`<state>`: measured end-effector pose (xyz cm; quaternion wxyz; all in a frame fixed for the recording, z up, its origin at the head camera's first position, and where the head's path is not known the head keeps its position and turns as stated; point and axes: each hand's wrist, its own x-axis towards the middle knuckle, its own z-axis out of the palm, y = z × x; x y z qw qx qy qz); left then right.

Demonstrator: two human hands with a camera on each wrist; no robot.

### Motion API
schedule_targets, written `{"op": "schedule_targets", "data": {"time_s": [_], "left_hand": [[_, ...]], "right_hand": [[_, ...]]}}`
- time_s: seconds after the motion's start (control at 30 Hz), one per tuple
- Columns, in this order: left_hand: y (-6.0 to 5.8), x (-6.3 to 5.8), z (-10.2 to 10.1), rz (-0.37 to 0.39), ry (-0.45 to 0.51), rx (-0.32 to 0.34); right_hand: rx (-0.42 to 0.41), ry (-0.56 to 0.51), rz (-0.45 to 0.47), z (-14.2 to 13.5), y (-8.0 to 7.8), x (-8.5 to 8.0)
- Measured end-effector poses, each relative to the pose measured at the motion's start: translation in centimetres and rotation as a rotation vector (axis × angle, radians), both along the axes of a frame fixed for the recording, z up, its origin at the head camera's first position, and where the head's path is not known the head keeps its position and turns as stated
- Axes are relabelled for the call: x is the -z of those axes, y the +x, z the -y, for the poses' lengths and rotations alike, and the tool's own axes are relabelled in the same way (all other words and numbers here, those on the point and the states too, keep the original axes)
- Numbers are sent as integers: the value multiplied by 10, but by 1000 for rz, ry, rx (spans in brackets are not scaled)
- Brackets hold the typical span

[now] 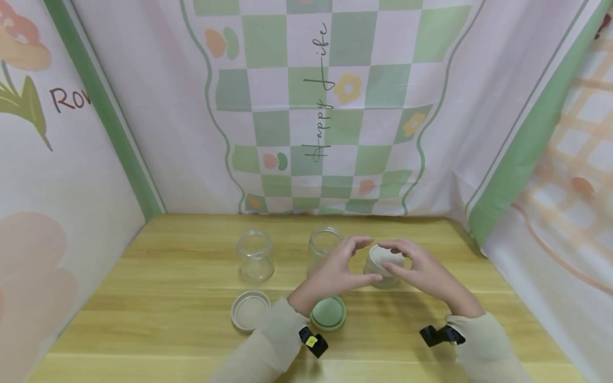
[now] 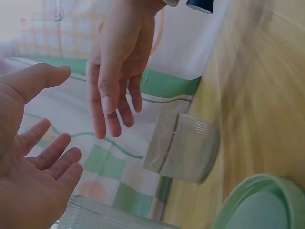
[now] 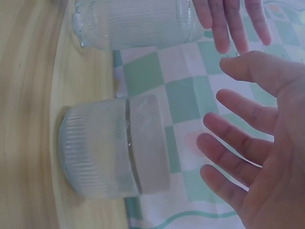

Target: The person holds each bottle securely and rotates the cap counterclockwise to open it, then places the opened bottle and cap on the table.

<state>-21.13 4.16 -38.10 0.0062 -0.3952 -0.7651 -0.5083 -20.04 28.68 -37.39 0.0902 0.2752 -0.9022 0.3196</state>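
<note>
A ribbed glass jar (image 3: pixel 93 148) stands upright at the right of the table with an off-white lid (image 3: pixel 150 143) on its mouth. A thin dark line shows between lid and glass. My right hand (image 1: pixel 423 268) hovers above this jar, fingers spread and loosely bent, apart from the lid in the right wrist view. To the left of it, my left hand (image 1: pixel 335 271) is held in the air with thumb and fingers parted and nothing between them. Behind the left hand stands an uncovered glass jar (image 1: pixel 325 242), partly hidden by it.
Another uncovered glass jar (image 1: pixel 256 258) stands at the left. In front of it lies an off-white lid (image 1: pixel 250 313), and a green lid (image 1: pixel 329 313) lies near my left wrist. A printed cloth (image 1: pixel 330 122) hangs along the wooden table's (image 1: pixel 158 298) back edge.
</note>
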Motion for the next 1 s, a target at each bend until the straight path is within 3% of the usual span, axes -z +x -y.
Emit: {"op": "schedule_targets", "data": {"time_s": [0.53, 0.73, 1.0], "left_hand": [[-5, 43, -22, 117, -168, -76], [-9, 54, -34, 159, -152, -130], [-20, 66, -49, 327, -107, -208]], "right_hand": [[162, 57, -31, -3, -14, 19], [220, 89, 2, 2, -17, 21], [292, 91, 43, 3, -20, 27]]}}
